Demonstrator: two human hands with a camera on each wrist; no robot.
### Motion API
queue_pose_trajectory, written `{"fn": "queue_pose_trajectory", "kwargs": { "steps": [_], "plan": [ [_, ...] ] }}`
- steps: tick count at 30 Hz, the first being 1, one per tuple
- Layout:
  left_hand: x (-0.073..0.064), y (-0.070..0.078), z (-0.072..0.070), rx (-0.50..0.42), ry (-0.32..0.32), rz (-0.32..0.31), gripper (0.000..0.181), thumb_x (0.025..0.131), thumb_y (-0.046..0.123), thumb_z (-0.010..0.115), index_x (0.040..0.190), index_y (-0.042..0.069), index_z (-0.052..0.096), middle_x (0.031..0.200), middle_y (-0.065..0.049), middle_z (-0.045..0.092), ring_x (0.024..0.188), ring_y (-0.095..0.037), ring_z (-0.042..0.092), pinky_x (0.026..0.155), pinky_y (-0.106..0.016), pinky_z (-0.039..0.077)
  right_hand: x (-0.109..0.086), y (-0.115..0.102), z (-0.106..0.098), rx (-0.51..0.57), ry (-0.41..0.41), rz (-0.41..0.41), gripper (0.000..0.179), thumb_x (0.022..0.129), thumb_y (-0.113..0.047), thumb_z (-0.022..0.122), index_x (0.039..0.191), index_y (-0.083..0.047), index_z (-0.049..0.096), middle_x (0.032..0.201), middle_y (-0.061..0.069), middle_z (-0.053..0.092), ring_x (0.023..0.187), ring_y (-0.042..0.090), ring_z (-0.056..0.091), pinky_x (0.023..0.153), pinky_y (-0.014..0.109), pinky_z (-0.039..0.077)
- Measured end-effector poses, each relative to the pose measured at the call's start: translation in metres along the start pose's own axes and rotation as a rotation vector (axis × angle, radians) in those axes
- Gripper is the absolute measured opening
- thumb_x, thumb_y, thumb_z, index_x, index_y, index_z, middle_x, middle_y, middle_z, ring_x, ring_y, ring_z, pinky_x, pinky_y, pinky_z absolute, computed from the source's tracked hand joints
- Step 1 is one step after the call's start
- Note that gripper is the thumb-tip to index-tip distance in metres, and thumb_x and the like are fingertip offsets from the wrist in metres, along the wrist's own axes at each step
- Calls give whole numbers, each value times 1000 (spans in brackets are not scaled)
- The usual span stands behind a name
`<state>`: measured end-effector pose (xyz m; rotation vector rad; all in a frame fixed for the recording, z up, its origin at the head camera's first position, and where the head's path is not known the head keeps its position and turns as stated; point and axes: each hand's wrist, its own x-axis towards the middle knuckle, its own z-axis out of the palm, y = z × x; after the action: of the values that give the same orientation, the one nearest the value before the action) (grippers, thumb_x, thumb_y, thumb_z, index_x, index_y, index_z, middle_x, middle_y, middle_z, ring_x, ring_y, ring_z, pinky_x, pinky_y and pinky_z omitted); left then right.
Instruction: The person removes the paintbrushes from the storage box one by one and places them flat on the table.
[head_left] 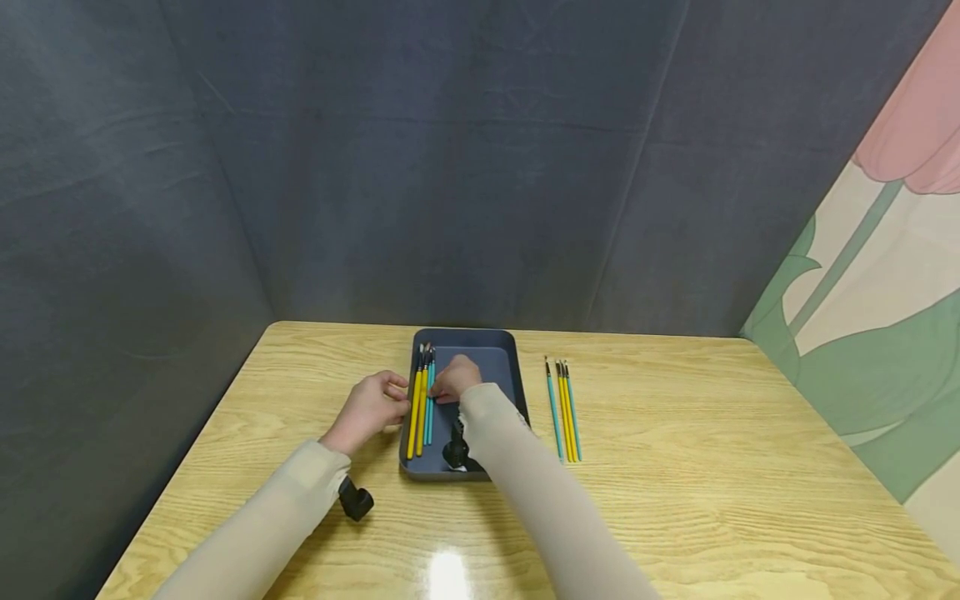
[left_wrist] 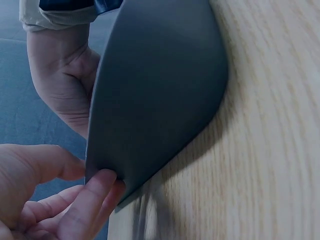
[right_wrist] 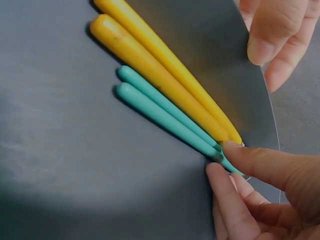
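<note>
A dark grey tray (head_left: pixel 487 367) holds two yellow paintbrushes (head_left: pixel 415 417) and two turquoise paintbrushes (head_left: pixel 430 421) side by side along its left wall, bristles toward the far end. My left hand (head_left: pixel 371 407) grips the tray's left rim; in the left wrist view its fingertips (left_wrist: pixel 102 182) press the outer wall while the thumb lies at the rim. Inside the tray, my right hand (head_left: pixel 457 377) pinches the turquoise paintbrushes (right_wrist: pixel 167 120) near their ferrules. Its thumb lies right beside the yellow handles (right_wrist: pixel 160 75) in the right wrist view.
Right of the tray, several more paintbrushes (head_left: pixel 567 412), yellow and turquoise, lie together on the wooden table (head_left: pixel 712 467). A dark curtain (head_left: pixel 465 183) hangs behind the table, and a flower-patterned cloth (head_left: pixel 885 350) hangs at the right.
</note>
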<state>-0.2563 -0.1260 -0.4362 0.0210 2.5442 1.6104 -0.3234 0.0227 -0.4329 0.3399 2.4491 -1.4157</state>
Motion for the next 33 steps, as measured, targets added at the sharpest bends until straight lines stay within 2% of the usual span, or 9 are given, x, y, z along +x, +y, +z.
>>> {"fn": "queue_pose_trajectory", "kwargs": {
  "steps": [16,33],
  "plan": [
    [0,-1,1,-9,-1,5,34,86,-1,63,119,-4,58,105,-20,63,79,-20,67,71,-33,62,0,-4,1,-84,25,29,19,71,10,77,87,7,66,78,15,69,66,24,72,53,26,59],
    [1,-3,1,-4,2,18,34,86,-1,63,119,-4,58,105,-21,63,77,-19,68,70,-33,62,-8,-5,-1,-66,30,16,19,73,10,74,89,8,64,77,14,62,69,27,72,59,30,61]
  ]
}}
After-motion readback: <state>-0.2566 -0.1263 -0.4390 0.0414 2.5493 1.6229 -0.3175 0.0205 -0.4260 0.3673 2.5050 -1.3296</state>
